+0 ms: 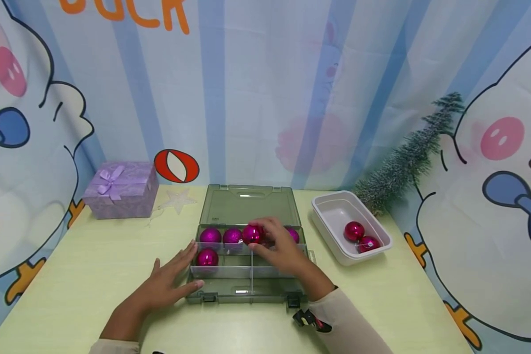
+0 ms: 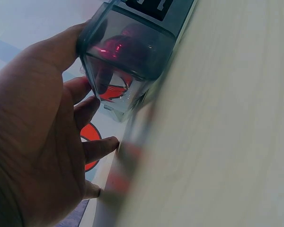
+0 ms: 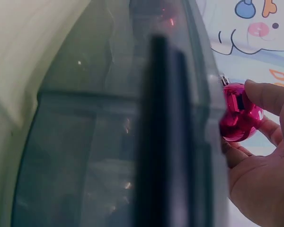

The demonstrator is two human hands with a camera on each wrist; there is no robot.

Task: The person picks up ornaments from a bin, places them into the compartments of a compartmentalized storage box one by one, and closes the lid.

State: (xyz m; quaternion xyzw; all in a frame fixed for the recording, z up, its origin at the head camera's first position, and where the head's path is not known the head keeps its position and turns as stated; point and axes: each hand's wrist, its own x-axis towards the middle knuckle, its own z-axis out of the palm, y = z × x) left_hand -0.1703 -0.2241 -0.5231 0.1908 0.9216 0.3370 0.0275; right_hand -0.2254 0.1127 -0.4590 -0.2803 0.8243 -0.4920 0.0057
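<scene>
A green-tinted clear plastic compartment box (image 1: pixel 223 286) stands with its lid (image 1: pixel 250 204) raised at the back. My right hand (image 1: pixel 287 250) pinches a shiny magenta Christmas ball (image 1: pixel 252 234) over the back row; the right wrist view also shows this ball (image 3: pixel 239 113) between thumb and fingers. Purple balls (image 1: pixel 210 236) sit in that row, on both sides of the held one, partly behind the right hand. In the middle row, a shiny magenta ball (image 1: pixel 207 256) lies at the left end. My left hand (image 1: pixel 170 280), fingers spread, rests along the box's left side.
Right of the box, a white plastic tub (image 1: pixel 332 241) holds two shiny magenta balls (image 1: pixel 354 231). A small frosted tree (image 1: pixel 407 162) leans behind it. At the back left are a purple gift box (image 1: pixel 124 194) and a pale star (image 1: pixel 178 200). A printed curtain (image 1: pixel 256 98) hangs behind the table.
</scene>
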